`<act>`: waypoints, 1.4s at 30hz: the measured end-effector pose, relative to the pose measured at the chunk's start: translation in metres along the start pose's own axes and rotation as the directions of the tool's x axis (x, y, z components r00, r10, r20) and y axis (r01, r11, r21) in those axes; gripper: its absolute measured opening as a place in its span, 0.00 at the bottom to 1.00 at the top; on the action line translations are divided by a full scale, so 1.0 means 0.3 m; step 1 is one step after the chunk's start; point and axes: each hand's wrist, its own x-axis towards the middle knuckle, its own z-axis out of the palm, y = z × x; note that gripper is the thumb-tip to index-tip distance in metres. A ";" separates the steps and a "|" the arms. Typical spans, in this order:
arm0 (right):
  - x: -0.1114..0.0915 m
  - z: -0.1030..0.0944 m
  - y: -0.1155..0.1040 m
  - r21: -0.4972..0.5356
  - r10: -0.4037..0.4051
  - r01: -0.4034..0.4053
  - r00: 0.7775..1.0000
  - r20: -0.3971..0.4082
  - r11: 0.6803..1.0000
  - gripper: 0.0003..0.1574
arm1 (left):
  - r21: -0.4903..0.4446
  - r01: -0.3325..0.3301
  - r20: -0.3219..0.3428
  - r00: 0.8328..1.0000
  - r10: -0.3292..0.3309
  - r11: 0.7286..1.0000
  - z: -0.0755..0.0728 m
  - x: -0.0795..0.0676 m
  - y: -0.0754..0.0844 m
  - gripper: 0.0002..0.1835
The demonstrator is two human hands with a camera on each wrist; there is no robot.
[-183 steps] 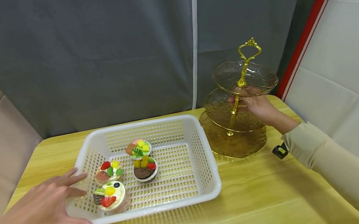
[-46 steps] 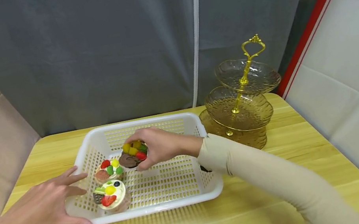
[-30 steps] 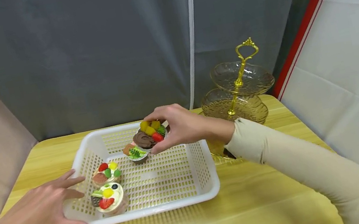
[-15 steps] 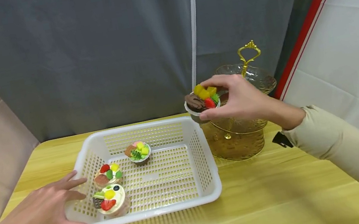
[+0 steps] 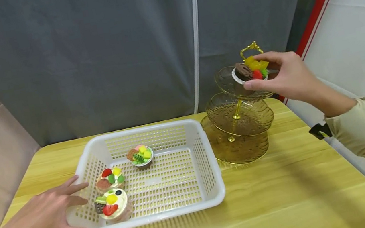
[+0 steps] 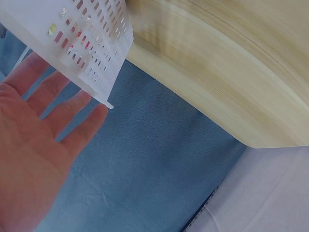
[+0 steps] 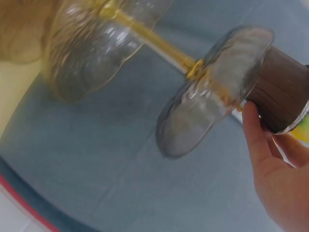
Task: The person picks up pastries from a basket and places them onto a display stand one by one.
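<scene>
My right hand point(image 5: 289, 72) pinches a chocolate cupcake point(image 5: 242, 75) topped with yellow fruit chunks and a strawberry. It is at the top tier of a three-tier gold-trimmed glass stand point(image 5: 243, 123). In the right wrist view, the cupcake's brown cup point(image 7: 281, 89) is right against the top plate point(image 7: 212, 96); whether it rests there I cannot tell. My left hand point(image 5: 47, 217) lies along the left end of a white plastic basket point(image 5: 156, 216), fingers extended and thumb at the front rim. Fingertips meet the basket's edge in the left wrist view.
Inside the basket are a cupcake with green and yellow topping point(image 5: 141, 156), a fruit-topped cream cake point(image 5: 110, 178) and a cream cup with strawberry point(image 5: 114, 205). A grey curtain point(image 5: 104, 62) hangs behind the wooden table point(image 5: 257, 206).
After leaving the stand, my right hand took the chocolate cupcake from the basket. It has carried it right and up to the stand's top tier. My left hand has stayed put.
</scene>
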 end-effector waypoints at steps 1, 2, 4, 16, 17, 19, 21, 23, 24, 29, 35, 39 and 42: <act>-0.002 -0.011 0.013 -0.010 0.008 -0.008 1.000 -0.006 1.000 0.41 | 0.001 0.002 0.003 1.000 -0.002 1.000 -0.001 0.000 -0.001 0.43; -0.004 -0.021 0.026 -0.018 0.015 -0.015 1.000 -0.010 1.000 0.41 | 0.003 0.004 0.005 1.000 -0.004 1.000 -0.002 0.000 -0.001 0.43; -0.006 -0.038 0.048 -0.039 0.019 -0.020 1.000 -0.012 0.999 0.41 | 0.008 0.004 0.006 1.000 -0.004 1.000 -0.003 0.001 -0.003 0.43; 0.003 -0.067 0.135 -0.202 0.093 -0.088 0.996 0.012 0.975 0.47 | 0.001 0.002 0.007 1.000 -0.002 1.000 -0.002 -0.005 -0.010 0.42; 0.005 -0.066 0.139 -0.209 0.095 -0.090 0.995 0.015 0.974 0.48 | 0.001 0.002 0.006 1.000 -0.002 1.000 -0.002 -0.006 -0.010 0.42; 0.009 -0.064 0.146 -0.215 0.100 -0.092 0.995 0.028 0.972 0.48 | 0.004 0.005 0.008 1.000 -0.005 1.000 -0.002 -0.005 -0.010 0.42; 0.013 -0.063 0.152 -0.221 0.101 -0.089 0.994 0.042 0.971 0.49 | 0.007 0.009 0.012 1.000 -0.009 1.000 -0.003 -0.005 -0.009 0.43; 0.016 -0.063 0.156 -0.219 0.094 -0.079 0.994 0.056 0.973 0.49 | 0.010 0.011 0.013 1.000 -0.011 1.000 -0.003 -0.005 -0.009 0.43; 0.018 -0.064 0.156 -0.216 0.090 -0.074 0.994 0.063 0.973 0.49 | 0.011 0.012 0.016 1.000 -0.012 1.000 -0.004 -0.005 -0.009 0.43; 0.022 -0.066 0.154 -0.177 0.093 -0.075 0.991 0.095 0.981 0.51 | 0.011 0.017 0.018 1.000 -0.017 1.000 -0.006 -0.005 -0.011 0.42; 0.031 -0.071 0.147 -0.121 0.090 -0.076 0.989 0.119 0.990 0.52 | 0.009 0.026 0.026 0.999 -0.026 1.000 -0.005 -0.005 -0.010 0.42; 0.047 -0.086 0.124 -0.043 0.069 -0.065 0.993 0.097 0.997 0.50 | 0.007 0.026 0.026 0.999 -0.027 1.000 -0.003 -0.004 -0.010 0.42; 0.060 -0.094 0.095 0.023 0.053 -0.054 0.997 0.064 0.998 0.49 | 0.006 0.019 0.018 1.000 -0.019 1.000 -0.002 -0.003 -0.010 0.42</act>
